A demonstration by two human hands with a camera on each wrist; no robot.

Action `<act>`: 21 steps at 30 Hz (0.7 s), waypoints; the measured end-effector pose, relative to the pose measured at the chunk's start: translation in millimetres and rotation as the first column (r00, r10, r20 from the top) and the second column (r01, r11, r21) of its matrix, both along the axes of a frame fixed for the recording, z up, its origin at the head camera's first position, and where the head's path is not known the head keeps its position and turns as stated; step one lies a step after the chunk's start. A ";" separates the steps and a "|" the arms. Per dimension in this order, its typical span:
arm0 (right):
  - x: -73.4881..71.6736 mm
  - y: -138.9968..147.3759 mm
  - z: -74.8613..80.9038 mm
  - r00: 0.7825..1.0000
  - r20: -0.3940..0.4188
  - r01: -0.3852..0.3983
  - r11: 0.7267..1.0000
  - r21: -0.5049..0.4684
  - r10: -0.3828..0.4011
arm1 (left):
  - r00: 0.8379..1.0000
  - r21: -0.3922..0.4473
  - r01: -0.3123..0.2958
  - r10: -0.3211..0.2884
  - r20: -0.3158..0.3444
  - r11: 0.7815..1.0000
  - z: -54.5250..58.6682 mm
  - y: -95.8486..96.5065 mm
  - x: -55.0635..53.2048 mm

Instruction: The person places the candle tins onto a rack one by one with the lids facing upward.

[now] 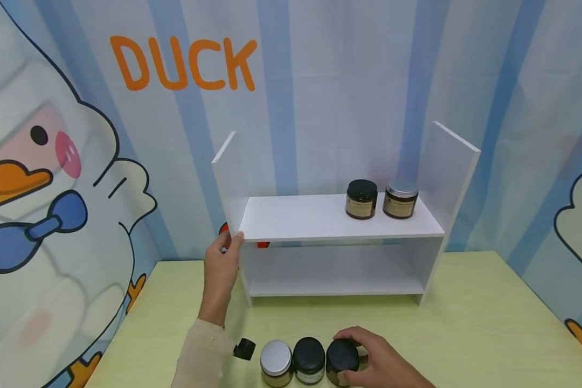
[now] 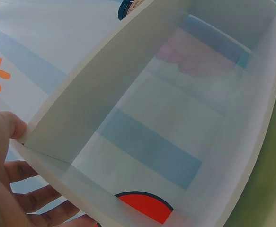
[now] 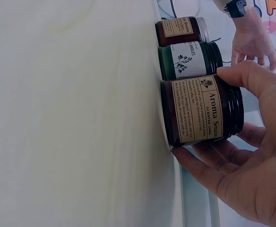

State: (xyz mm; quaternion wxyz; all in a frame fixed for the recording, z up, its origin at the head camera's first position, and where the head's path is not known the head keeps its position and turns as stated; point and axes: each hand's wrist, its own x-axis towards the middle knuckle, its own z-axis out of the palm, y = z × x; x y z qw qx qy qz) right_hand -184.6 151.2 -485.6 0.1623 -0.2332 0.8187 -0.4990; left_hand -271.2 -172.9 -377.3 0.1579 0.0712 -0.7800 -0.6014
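At the front of the pale yellow table [image 1: 490, 312], in the head view, the right hand [image 1: 380, 361] is clamping thumb and fingers around a black-lidded jar [image 1: 343, 353], which is standing at the right end of a row, beside the middle jar [image 1: 309, 353] and then a silver-lidded jar [image 1: 276, 357]. The left hand [image 1: 220, 275] is gripping the left side panel [image 1: 229, 170] of a white shelf [image 1: 296, 215]; an upper black-topped jar [image 1: 361, 199] and an upper silver-topped jar [image 1: 400, 202] are sitting toward the right of its upper board.

In the left wrist view, the thumb is pressing at the panel's front edge, with the fingers reaching along its outer face.

In the right wrist view, the held jar is displaying an "Aroma" label [image 3: 199, 111], thumb and fingers pressing opposite sides; the middle jar is showing green glass.
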 end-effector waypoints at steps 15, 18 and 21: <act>-0.7 2.4 -1.3 0.999 -0.034 0.000 1.000 -0.004 0.000 | 1.000 -0.007 -0.004 0.004 0.009 1.000 -0.7 -0.9 -2.1; -0.5 3.8 -2.1 0.999 -0.042 -0.008 1.000 -0.018 0.007 | 1.000 -0.006 -0.003 0.003 0.005 1.000 -0.9 -0.9 -1.7; -1.5 4.3 -3.2 0.999 -0.048 -0.015 0.999 -0.032 0.013 | 1.000 -0.004 -0.002 0.002 0.006 1.000 -0.5 -1.0 -1.3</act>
